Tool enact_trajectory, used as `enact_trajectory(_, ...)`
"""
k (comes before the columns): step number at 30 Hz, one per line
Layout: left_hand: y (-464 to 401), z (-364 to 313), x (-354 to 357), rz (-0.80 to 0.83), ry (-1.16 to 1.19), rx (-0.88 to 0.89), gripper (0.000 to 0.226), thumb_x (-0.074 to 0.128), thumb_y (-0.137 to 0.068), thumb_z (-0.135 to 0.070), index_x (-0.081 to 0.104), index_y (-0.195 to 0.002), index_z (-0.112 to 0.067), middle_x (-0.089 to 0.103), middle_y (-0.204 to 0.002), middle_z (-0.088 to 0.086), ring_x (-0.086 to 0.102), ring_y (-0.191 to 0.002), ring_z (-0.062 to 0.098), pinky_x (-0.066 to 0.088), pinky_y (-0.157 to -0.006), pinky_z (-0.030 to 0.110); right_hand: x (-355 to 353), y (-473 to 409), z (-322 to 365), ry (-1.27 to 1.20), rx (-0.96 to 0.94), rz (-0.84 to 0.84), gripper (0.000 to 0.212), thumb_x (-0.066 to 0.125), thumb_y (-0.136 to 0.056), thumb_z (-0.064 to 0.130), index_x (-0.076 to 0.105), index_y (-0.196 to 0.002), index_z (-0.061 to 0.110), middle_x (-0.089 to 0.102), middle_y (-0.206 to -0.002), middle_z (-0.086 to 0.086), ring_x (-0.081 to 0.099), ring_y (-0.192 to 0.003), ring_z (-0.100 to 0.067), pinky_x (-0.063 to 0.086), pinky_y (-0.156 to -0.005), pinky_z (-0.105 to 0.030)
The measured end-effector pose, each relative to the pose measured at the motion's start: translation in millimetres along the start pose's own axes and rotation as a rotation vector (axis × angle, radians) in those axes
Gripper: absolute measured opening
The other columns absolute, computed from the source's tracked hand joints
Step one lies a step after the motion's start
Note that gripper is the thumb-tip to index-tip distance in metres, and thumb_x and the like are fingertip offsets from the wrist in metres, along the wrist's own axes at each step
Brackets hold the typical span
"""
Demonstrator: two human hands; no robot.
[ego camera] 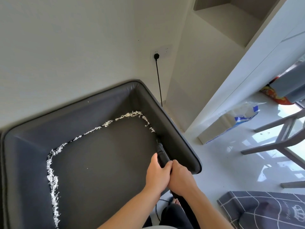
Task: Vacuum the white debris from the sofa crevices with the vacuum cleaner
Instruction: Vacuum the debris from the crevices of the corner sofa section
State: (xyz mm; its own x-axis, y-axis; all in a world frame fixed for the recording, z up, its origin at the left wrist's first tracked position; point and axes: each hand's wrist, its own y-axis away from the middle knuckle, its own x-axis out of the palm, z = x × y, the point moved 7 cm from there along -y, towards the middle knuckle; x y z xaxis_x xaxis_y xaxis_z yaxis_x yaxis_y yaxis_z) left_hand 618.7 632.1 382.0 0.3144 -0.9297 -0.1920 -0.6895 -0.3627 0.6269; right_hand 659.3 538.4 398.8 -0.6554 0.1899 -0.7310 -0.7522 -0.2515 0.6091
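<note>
My left hand (158,173) and right hand (180,176) have their fingers wrapped tight around the black vacuum cleaner nozzle (160,153) — its tip sits in the sofa (102,162) crevice by the right armrest. White debris (52,179) lines the back and left crevices — the nearest shreds lie just beyond the tip.

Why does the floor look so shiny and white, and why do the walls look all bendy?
In the head view, daylight glares off the glossy floor, mirroring the chair legs; the wide-angle lens tilts and bends the wall and the sofa edges; the sofa is dimmer, yet the white debris and both hands on the vacuum nozzle stay sharp.
</note>
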Motion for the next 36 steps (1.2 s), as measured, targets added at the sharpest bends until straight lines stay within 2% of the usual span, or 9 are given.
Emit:
enact_trajectory(7, -21.3, -8.5, 2.0, -0.022, -0.007, -0.026, 0.077, 0.063, -0.098, -0.042, 0.023, -0.161, -0.025, 0.043, -0.159, 0.002, 0.047, -0.142, 0.024, 0.046, -0.113, 0.045, -7.8, -25.5, 4.3, 0.014, 0.0, 0.049, 0.034, 0.065, -0.092, 0.022, 0.049, -0.122, 0.017, 0.066, -0.097, 0.003, 0.064, -0.077, -0.01, 0.048, -0.059, -0.02)
enact_trajectory(10, -33.2, -13.5, 8.8, -0.05, -0.009, -0.06, 0.077, 0.065, -0.097, -0.043, 0.024, -0.161, -0.025, 0.047, -0.155, 0.003, 0.051, -0.138, 0.024, 0.048, -0.111, 0.043, -15.6, -40.5, 0.5, 0.022, -0.027, 0.081, 0.038, 0.063, -0.095, 0.02, 0.047, -0.129, 0.015, 0.067, -0.103, 0.001, 0.063, -0.078, -0.011, 0.042, -0.055, -0.017)
enact_trajectory(16, -38.9, -33.3, 26.1, -0.08, -0.009, -0.065, 0.068, 0.066, -0.096, -0.039, 0.034, -0.153, -0.022, 0.062, -0.126, -0.004, 0.062, -0.114, 0.017, 0.053, -0.101, 0.039, -46.1, -46.8, -8.7, 0.046, -0.106, 0.093, 0.044, 0.059, -0.098, 0.019, 0.044, -0.139, 0.012, 0.067, -0.114, -0.001, 0.06, -0.082, -0.012, 0.042, -0.06, -0.017)
enact_trajectory(21, -40.4, -42.9, 29.4, -0.074, -0.026, -0.037, 0.073, 0.065, -0.095, -0.043, 0.028, -0.155, -0.024, 0.053, -0.106, -0.021, 0.057, -0.103, 0.008, 0.049, -0.091, 0.032, -58.0, -46.8, -10.4, 0.033, -0.126, 0.076, 0.04, 0.06, -0.097, 0.019, 0.046, -0.133, 0.012, 0.066, -0.109, 0.0, 0.058, -0.078, -0.011, 0.036, -0.053, -0.015)
enact_trajectory(25, -48.7, -40.6, 24.2, -0.063, -0.053, -0.058, 0.075, 0.065, -0.096, -0.043, 0.027, -0.158, -0.023, 0.058, -0.138, -0.002, 0.059, -0.123, 0.02, 0.051, -0.105, 0.041, -50.3, -53.2, -5.1, 0.002, -0.085, 0.09, 0.04, 0.061, -0.095, 0.016, 0.047, -0.131, 0.011, 0.066, -0.109, -0.002, 0.058, -0.077, -0.013, 0.034, -0.049, -0.016)
enact_trajectory(27, -52.8, -38.7, 22.5, -0.051, -0.063, -0.063, 0.074, 0.066, -0.096, -0.042, 0.029, -0.157, -0.022, 0.06, -0.137, 0.003, 0.061, -0.121, 0.023, 0.053, -0.104, 0.045, -44.7, -56.4, -3.6, -0.015, -0.069, 0.105, 0.039, 0.061, -0.095, 0.016, 0.048, -0.131, 0.011, 0.067, -0.109, -0.002, 0.059, -0.079, -0.013, 0.035, -0.05, -0.016)
enact_trajectory(31, -54.9, -31.8, 21.1, -0.022, -0.076, -0.058, 0.076, 0.065, -0.096, -0.042, 0.025, -0.158, -0.022, 0.059, -0.131, -0.001, 0.061, -0.115, 0.019, 0.054, -0.099, 0.036, -38.9, -56.8, -3.4, -0.027, -0.051, 0.105, 0.034, 0.062, -0.096, 0.02, 0.05, -0.128, 0.014, 0.063, -0.1, 0.003, 0.058, -0.076, -0.01, 0.035, -0.05, -0.015)
enact_trajectory(33, -54.7, -30.8, 17.9, -0.024, -0.091, -0.054, 0.078, 0.063, -0.098, -0.043, 0.02, -0.16, -0.023, 0.053, -0.144, 0.003, 0.057, -0.124, 0.02, 0.05, -0.095, 0.03, -39.1, -54.9, 1.0, -0.019, -0.071, 0.096, 0.034, 0.062, -0.096, 0.02, 0.05, -0.127, 0.014, 0.059, -0.097, 0.004, 0.056, -0.076, -0.009, 0.034, -0.051, -0.015)
enact_trajectory(36, -54.6, -35.3, 11.1, -0.026, -0.087, -0.011, 0.078, 0.062, -0.099, -0.043, 0.019, -0.16, -0.024, 0.051, -0.148, 0.002, 0.054, -0.114, 0.013, 0.046, -0.084, 0.024, -41.2, -53.2, 6.9, -0.013, -0.093, 0.059, 0.036, 0.064, -0.095, 0.021, 0.05, -0.128, 0.015, 0.057, -0.096, 0.006, 0.052, -0.071, -0.005, 0.033, -0.051, -0.013)
